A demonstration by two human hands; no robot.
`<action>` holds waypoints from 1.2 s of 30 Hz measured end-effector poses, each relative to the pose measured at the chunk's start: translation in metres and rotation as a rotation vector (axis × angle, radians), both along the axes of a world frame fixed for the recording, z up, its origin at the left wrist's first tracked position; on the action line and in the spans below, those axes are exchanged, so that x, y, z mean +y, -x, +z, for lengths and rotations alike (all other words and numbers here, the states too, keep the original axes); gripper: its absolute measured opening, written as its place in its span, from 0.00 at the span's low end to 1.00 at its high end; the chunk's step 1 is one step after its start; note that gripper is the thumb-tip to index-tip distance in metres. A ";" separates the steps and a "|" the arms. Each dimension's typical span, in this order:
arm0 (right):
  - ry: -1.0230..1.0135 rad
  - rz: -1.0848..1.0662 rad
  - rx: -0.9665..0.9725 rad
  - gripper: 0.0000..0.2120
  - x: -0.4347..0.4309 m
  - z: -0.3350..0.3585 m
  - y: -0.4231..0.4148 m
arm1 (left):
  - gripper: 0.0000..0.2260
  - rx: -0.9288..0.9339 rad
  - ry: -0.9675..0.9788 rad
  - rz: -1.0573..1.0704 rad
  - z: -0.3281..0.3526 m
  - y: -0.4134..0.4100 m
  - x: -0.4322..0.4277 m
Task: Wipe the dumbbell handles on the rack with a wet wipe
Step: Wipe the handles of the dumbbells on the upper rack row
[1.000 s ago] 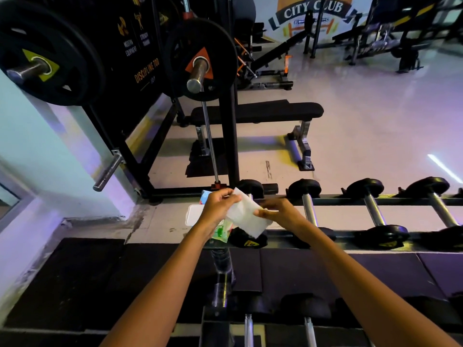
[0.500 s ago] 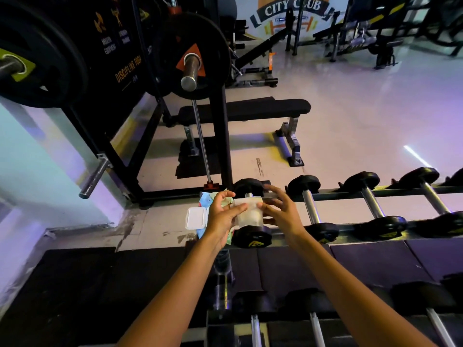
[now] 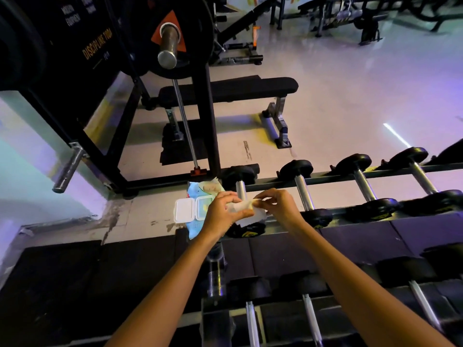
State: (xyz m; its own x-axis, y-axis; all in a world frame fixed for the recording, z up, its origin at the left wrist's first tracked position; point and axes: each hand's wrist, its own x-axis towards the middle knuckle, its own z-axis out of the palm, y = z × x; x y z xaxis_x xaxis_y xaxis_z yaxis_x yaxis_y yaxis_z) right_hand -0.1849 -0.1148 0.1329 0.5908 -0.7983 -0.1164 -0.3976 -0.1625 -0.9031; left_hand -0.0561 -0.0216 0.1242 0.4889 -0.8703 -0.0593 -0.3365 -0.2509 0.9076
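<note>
A white wet wipe (image 3: 246, 212) is bunched over the metal handle of the leftmost dumbbell (image 3: 241, 190) on the upper tier of the rack (image 3: 325, 180). My left hand (image 3: 221, 214) grips the wipe from the left side. My right hand (image 3: 278, 206) pinches its right end with thumb and fingertips. The handle is mostly hidden under the wipe and hands; its black ends show above and below. More dumbbells (image 3: 303, 194) with bare chrome handles lie to the right.
A blue wet-wipe pack (image 3: 198, 209) with its white lid open sits at the rack's left end. A lower tier of dumbbells (image 3: 310, 319) runs below my arms. A barbell stand with plates (image 3: 172, 41) and a flat bench (image 3: 230, 90) stand behind on the floor.
The wipe, held spread out above the rack a second ago, was lowered onto the leftmost handle and is now bunched around it by both hands.
</note>
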 end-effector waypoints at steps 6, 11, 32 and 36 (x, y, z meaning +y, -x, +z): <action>-0.072 -0.124 0.044 0.12 -0.023 -0.032 0.012 | 0.09 -0.032 -0.063 0.204 -0.019 -0.001 -0.023; -0.521 -0.101 0.331 0.13 -0.019 -0.092 0.015 | 0.09 -0.258 -0.132 0.296 -0.056 -0.002 -0.053; -1.020 -0.371 -0.070 0.12 -0.023 -0.115 -0.003 | 0.09 -0.585 -0.627 -0.755 -0.069 -0.030 -0.107; -1.008 -0.416 -0.050 0.16 -0.021 -0.120 -0.005 | 0.04 -0.720 -0.761 -0.919 -0.066 -0.010 -0.137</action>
